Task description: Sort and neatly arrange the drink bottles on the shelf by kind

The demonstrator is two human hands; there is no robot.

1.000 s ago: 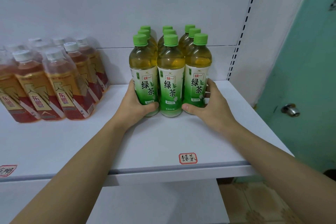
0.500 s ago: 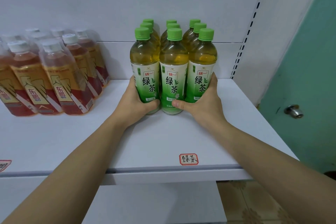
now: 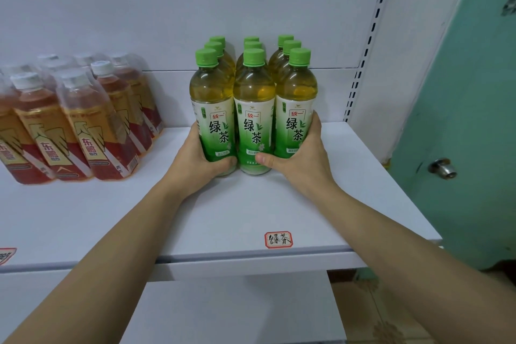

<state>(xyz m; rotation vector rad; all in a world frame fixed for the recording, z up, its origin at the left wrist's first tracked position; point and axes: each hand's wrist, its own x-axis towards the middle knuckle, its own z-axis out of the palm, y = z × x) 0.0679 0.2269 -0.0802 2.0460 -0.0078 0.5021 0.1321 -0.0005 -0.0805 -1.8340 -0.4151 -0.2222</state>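
Where the white shelf (image 3: 223,212) meets its back panel, we find 9 green tea bottles (image 3: 253,109) standing upright in a 3 by 3 block, right of centre, behind a handwritten label sticker (image 3: 278,239) on the front edge. Our left hand (image 3: 195,156) grasps the front-left bottle low down, and our right hand (image 3: 301,156) grasps the front-right one, thumb tip touching the middle bottle. Well apart to the left stand the white-capped amber bottles (image 3: 92,126), also grouped.
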